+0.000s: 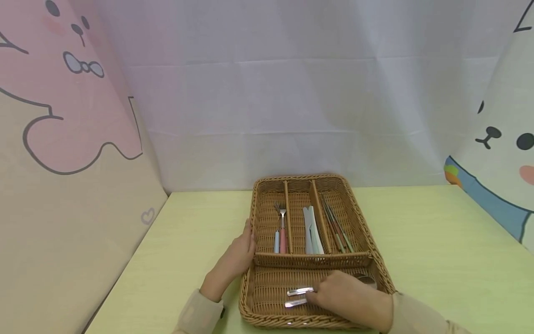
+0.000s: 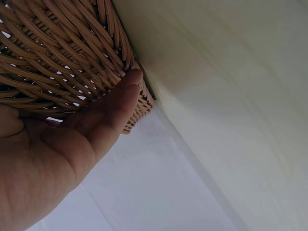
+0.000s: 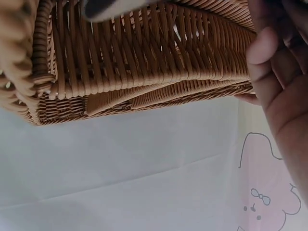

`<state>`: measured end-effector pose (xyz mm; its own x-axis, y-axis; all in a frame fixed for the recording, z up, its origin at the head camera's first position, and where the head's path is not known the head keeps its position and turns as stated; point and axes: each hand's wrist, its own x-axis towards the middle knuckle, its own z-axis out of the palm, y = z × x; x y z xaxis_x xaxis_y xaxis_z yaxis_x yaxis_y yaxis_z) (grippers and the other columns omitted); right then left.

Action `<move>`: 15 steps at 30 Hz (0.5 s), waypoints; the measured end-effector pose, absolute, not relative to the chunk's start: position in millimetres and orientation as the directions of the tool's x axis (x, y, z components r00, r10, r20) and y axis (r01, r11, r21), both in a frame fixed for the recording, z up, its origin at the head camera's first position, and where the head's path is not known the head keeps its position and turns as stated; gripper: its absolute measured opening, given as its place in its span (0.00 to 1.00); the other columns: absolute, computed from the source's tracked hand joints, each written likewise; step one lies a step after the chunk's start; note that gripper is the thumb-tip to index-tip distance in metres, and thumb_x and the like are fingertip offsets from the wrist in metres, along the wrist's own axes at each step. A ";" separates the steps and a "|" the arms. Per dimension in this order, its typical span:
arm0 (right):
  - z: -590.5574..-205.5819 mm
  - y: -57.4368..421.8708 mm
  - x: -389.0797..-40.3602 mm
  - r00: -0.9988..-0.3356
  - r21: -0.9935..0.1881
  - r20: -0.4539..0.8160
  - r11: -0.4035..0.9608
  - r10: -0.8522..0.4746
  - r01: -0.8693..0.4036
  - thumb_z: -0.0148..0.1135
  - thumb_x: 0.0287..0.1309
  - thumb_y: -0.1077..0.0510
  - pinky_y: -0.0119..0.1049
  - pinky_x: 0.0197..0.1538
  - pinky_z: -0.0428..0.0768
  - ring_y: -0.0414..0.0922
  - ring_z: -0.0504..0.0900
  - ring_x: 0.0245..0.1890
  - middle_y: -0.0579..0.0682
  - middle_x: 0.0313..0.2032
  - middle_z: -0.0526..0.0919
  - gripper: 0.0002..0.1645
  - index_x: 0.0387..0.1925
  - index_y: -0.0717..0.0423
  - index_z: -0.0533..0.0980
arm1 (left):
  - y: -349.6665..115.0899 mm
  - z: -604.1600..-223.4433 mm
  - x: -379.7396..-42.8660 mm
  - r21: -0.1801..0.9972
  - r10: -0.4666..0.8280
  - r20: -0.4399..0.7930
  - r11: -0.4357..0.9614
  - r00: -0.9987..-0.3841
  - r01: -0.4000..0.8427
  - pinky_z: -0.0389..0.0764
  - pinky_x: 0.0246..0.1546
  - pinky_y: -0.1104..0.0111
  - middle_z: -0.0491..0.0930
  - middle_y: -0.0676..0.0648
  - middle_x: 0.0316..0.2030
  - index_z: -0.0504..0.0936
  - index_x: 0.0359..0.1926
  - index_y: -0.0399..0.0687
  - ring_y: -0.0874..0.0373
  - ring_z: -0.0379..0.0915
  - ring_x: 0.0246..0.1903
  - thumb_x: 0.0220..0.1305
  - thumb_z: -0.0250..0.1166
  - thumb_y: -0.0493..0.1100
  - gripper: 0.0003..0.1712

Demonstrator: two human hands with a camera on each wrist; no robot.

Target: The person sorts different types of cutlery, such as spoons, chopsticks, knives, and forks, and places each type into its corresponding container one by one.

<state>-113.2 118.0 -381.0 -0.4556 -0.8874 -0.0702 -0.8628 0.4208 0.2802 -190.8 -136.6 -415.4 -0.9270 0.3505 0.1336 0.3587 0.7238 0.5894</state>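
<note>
A brown wicker cutlery basket (image 1: 313, 260) lies on the table. My left hand (image 1: 238, 253) rests its straight fingers along the basket's outer left wall; the left wrist view shows those fingers (image 2: 113, 113) flat on the weave. Inside the front compartment, my right hand (image 1: 348, 297) has curled fingers around a spoon. Two silver handles (image 1: 300, 291) stick out to its left, and a rounded spoon bowl (image 1: 368, 281) shows to its right. The hand covers the middle of these utensils. In the right wrist view, a spoon bowl (image 3: 108, 8) is partly visible at the top edge.
Forks (image 1: 282, 232) lie in the rear left compartment, table knives (image 1: 312, 232) in the middle one, and chopsticks (image 1: 338, 227) in the right one. Wicker dividers (image 1: 288, 218) separate them. The pale yellow table (image 1: 421, 241) meets a white cloth (image 1: 267, 102) behind the basket.
</note>
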 end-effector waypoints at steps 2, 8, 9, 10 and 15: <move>-382.0 118.1 -113.5 -0.450 0.275 -0.051 0.420 -0.892 -0.865 0.67 0.43 0.55 0.21 0.18 0.68 0.30 0.64 0.13 0.36 0.15 0.76 0.07 0.26 0.41 0.76 | -136.5 -415.4 -190.8 0.589 0.351 0.135 0.724 -0.927 0.360 0.69 0.15 0.67 0.63 0.50 0.17 0.35 0.66 0.25 0.64 0.51 0.10 0.72 0.34 0.38 0.30; -382.9 118.4 -114.0 -0.451 0.279 -0.047 0.422 -0.891 -0.863 0.66 0.45 0.54 0.21 0.17 0.70 0.30 0.67 0.14 0.36 0.16 0.77 0.06 0.23 0.42 0.75 | -136.5 -415.1 -190.9 0.588 0.349 0.128 0.727 -0.928 0.354 0.65 0.12 0.69 0.62 0.52 0.14 0.35 0.66 0.25 0.65 0.50 0.09 0.72 0.34 0.38 0.30; -382.6 118.3 -113.8 -0.454 0.275 -0.050 0.425 -0.889 -0.862 0.66 0.45 0.55 0.21 0.17 0.70 0.30 0.67 0.14 0.36 0.16 0.77 0.06 0.23 0.42 0.75 | -136.4 -415.1 -191.0 0.588 0.349 0.127 0.728 -0.928 0.354 0.65 0.12 0.70 0.62 0.53 0.13 0.35 0.66 0.25 0.65 0.50 0.09 0.72 0.34 0.38 0.30; -382.3 118.0 -113.7 -0.457 0.273 -0.055 0.427 -0.888 -0.862 0.66 0.44 0.55 0.21 0.17 0.71 0.30 0.68 0.14 0.36 0.16 0.78 0.06 0.23 0.42 0.75 | -136.4 -415.0 -191.0 0.586 0.349 0.127 0.729 -0.928 0.354 0.65 0.12 0.70 0.62 0.53 0.13 0.35 0.66 0.25 0.65 0.50 0.09 0.72 0.34 0.38 0.30; -382.2 116.1 -113.4 -0.460 0.287 -0.087 0.420 -0.884 -0.861 0.66 0.44 0.55 0.22 0.16 0.70 0.31 0.68 0.13 0.37 0.17 0.78 0.06 0.24 0.41 0.76 | -136.7 -414.6 -190.8 0.582 0.348 0.127 0.732 -0.929 0.353 0.67 0.14 0.69 0.62 0.52 0.14 0.35 0.66 0.25 0.65 0.50 0.09 0.72 0.34 0.38 0.30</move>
<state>-113.4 116.1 -382.2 -0.4599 -0.8837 -0.0872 -0.8611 0.4198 0.2869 -190.8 -136.7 -414.6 -0.9290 0.3477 0.1266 0.3534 0.7321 0.5824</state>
